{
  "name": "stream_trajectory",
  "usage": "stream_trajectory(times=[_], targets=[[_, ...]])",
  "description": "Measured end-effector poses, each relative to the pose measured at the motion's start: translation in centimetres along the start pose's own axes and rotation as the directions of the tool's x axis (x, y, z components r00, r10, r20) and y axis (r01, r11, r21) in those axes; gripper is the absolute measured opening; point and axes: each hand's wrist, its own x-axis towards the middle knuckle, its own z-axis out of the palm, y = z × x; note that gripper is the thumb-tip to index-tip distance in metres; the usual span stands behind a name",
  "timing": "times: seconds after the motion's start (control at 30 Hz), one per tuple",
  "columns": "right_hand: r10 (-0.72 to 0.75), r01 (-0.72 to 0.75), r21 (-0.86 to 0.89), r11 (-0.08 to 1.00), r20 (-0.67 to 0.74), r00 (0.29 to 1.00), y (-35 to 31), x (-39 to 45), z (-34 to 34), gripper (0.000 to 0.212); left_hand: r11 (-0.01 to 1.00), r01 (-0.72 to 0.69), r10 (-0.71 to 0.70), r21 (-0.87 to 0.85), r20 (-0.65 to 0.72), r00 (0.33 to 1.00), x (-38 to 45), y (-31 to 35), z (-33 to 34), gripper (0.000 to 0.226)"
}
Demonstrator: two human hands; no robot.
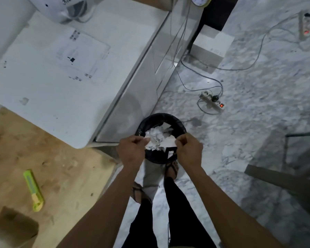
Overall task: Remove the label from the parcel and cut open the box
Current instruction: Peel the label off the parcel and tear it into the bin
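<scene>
Both hands are extended over a black-lined bin (160, 122) standing on the marble floor (258, 104). The left hand (131, 151) pinches one end of a crumpled white label (155, 140) between thumb and fingers; the right hand (188, 149) pinches the other end, fingers curled round it. The label spans the gap between the two grips, directly above the bin's opening, which already contains crumpled white paper.

The parcel (54, 68), a large white box with faint printed marks on its top face, lies on the wooden bench (61, 172) to the left, well apart from both hands. Its near corner overhangs close to the bench edge. A green utility knife (34, 190) lies on the bench nearer the person, apart from the parcel, untouched. A brown cardboard shape (11, 228) sits at the lower left corner.

The person's feet stand just behind the bin. To the right, a power strip (213, 102) with cables lies on the floor, well clear of the bin. A dark frame (293, 158) stands at the far right.
</scene>
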Motion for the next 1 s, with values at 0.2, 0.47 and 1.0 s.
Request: stream_trajectory(times=[0.2,0.47,1.0], targets=[[0.0,0.001,-0.031,1.0,0.051,0.999,1.8,3.9,2.7,0.018,1.0,0.029,-0.029,-0.001,0.04,0.999,2.3,-2.0,3.9,0.01],[0.037,-0.041,0.043,0.998,0.08,0.996,3.2,7.9,4.9,0.015,0.993,0.11,-0.105,-0.036,0.104,0.989,5.4,-3.5,7.0,0.022],[0.118,-0.131,0.096,0.987,0.129,0.985,4.3,9.4,6.0,0.015,0.991,0.128,-0.118,-0.041,0.185,0.976,7.3,-2.9,7.7,0.039]])
